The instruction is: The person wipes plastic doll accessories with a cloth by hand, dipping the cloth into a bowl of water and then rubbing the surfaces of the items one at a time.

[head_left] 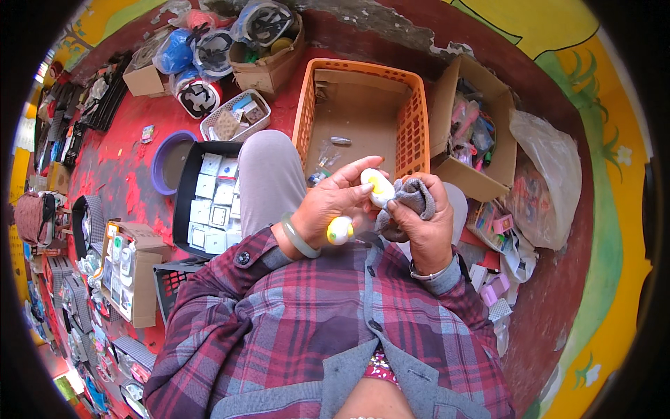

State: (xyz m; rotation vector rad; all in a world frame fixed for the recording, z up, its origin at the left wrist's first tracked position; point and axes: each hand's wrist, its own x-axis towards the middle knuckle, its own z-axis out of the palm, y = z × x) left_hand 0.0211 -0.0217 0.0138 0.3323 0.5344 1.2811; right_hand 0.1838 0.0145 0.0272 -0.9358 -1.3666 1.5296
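Note:
My left hand (324,204), with a pale bangle at its wrist, pinches a glossy white and yellow egg-shaped piece (377,187) between thumb and fingers. A second white and yellow rounded piece (340,230) shows below that hand, by the wrist. Whether the two are joined is hidden. Bunched in my right hand (434,227) is a grey cloth (413,201), pressed up against the side of the egg-shaped piece. Both hands are over the near end of an orange plastic basket (300,115) lined with cardboard, where a small silvery cylinder (340,140) and clear plastic packets (328,155) lie.
Right of the basket stands an open cardboard box (492,181) of colourful goods, beside a clear plastic bag (551,181). On the left are a black crate (183,202) of small white boxes, a purple basin (159,164) and a white basket (258,126). Bagged helmets (213,52) sit farther back.

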